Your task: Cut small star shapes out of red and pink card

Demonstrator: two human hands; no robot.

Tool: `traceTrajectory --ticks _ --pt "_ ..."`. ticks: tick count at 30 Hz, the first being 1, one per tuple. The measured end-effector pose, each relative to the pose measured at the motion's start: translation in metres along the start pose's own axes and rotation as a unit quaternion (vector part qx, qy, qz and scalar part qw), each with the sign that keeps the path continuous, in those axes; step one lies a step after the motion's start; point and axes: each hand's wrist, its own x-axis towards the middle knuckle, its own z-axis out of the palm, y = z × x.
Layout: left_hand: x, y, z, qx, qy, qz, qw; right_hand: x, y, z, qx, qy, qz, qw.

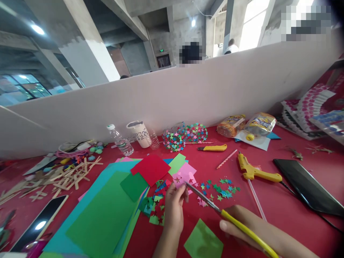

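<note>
My left hand [174, 204] pinches a small piece of pink paper [175, 176] between thumb and fingers. A star-shaped hole shows in the paper. My right hand [243, 214] is closed around the yellow handles of a pair of scissors [211, 203], whose metal tips reach the pink paper beside my left fingertips. Whether the blades are apart is hard to make out. Scraps with star cut-outs [154, 218] lie just left of my left wrist. Loose coloured paper stars [225, 190] are scattered to the right of the scissors, and a light green square [204, 240] lies below.
Stacked coloured sheets [102, 211], wooden sticks [72, 175] and a phone [40, 222] occupy the left. Along the white partition [172, 96] stand a water bottle [120, 141], a cup [139, 134] and star-filled containers [173, 140]. A utility knife [213, 148] and glue gun [249, 170] lie right.
</note>
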Motion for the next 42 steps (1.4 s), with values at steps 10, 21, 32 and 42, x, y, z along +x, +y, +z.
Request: traceTrajectory --ticks 10,21,32,42 --pt "-0.006 -0.008 -0.003 0.013 0.010 -0.021 1.000 -0.002 -0.005 0.004 0.032 0.001 0.021 0.999" --pt "-0.007 -0.006 -0.005 0.027 0.005 -0.009 1.000 -0.005 -0.006 0.002 0.006 0.024 0.013 1.000" --pt "-0.008 -0.010 -0.007 0.037 0.004 -0.006 0.999 -0.002 -0.008 0.014 0.047 0.037 0.031 0.998" --pt "-0.010 -0.010 -0.005 0.027 0.019 -0.019 0.999 -0.001 -0.019 0.023 0.100 0.049 0.059 0.992"
